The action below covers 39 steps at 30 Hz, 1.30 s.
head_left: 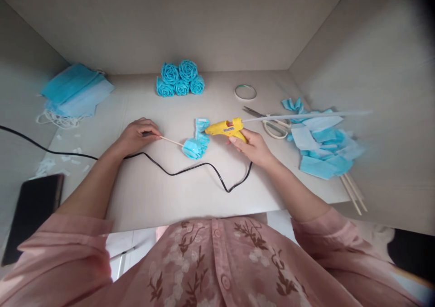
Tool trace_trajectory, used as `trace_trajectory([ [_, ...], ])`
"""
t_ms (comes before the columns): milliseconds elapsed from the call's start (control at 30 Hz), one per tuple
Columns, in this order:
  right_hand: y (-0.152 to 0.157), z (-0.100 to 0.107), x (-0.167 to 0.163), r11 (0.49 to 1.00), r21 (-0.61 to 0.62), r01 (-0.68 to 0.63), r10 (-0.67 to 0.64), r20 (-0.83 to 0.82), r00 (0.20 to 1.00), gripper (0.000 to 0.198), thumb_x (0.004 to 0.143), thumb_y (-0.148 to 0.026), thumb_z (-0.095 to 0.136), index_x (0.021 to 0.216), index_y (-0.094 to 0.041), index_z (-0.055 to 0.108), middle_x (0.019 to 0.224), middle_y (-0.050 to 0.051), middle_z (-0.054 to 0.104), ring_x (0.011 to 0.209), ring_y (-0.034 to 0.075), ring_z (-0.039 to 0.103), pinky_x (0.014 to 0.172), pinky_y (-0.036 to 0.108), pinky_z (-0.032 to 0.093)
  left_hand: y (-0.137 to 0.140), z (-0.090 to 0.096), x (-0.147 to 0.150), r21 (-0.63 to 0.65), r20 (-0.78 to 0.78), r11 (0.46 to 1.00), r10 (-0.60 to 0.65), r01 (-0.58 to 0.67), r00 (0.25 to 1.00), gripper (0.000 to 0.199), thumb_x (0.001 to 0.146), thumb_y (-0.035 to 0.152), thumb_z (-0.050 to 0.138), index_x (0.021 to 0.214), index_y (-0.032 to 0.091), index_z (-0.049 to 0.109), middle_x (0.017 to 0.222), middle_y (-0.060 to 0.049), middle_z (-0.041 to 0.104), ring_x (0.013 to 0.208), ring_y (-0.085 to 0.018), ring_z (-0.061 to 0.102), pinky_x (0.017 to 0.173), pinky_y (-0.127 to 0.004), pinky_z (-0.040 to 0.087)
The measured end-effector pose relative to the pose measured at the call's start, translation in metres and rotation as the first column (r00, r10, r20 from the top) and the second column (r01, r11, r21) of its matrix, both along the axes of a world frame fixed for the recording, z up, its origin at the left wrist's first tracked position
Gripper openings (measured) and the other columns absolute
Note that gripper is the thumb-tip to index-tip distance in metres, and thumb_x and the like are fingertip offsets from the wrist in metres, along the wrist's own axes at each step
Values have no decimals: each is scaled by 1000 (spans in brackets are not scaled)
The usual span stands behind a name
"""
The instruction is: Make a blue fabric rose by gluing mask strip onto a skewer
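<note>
My left hand [141, 135] pinches the end of a thin wooden stick [172, 141]. At the stick's other end a blue rolled flower [194, 149] lies on the table, with a loose blue strip [201, 128] running up from it. My right hand [251, 146] is wrapped round the handle of a yellow glue gun [224, 128]. Its nozzle points left and is at the strip's right edge; whether it touches I cannot tell. A long clear glue stick [299, 116] juts out from the back of the gun.
Several finished blue roses [181, 78] sit stacked at the back. Face masks [78, 89] are piled at the left, above white scraps and a phone [34, 212]. Scissors [272, 123], a tape roll [245, 92], cut blue pieces [326, 144] and wooden sticks [353, 194] lie right. A black cord [176, 173] crosses the table.
</note>
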State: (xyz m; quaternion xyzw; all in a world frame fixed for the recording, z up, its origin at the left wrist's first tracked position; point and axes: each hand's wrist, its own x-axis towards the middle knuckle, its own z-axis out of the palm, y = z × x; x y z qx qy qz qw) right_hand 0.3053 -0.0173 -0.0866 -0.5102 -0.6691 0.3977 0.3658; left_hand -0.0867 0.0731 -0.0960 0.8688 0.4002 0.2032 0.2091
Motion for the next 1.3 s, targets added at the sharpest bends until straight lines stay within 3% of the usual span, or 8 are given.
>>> trace_trajectory([
  [267,0,-1,-3,999,38,-12,11,20,1000,47,91,-65,59,92,-18,67,79,4,67,64,14,53,60,28,39,1,-2,0,1,9,1000,6,-6,1000,33,91,51,58,79,24,74,85,-5,71,88,-20,62,86,-32,48],
  [467,0,0,-4,998,56,-22,20,38,999,49,90,-67,58,90,-19,66,71,1,61,66,15,55,61,28,40,1,-3,-1,-15,4,1000,20,-20,1000,33,90,52,58,79,24,74,85,-4,71,88,-20,62,86,-32,48],
  [967,0,3,6,997,76,9,-20,138,990,46,89,-65,59,85,-19,61,67,-1,53,62,14,45,59,27,36,0,-2,0,-16,34,1000,18,-17,999,32,90,51,60,79,25,74,85,-4,71,88,-21,62,87,-33,48],
  [1300,-1,9,11,995,96,-25,6,200,980,47,90,-64,58,90,-18,63,72,1,59,63,14,47,61,27,38,0,-2,0,-3,30,1000,14,-14,999,32,91,51,60,80,24,74,85,-4,71,88,-20,63,86,-32,48],
])
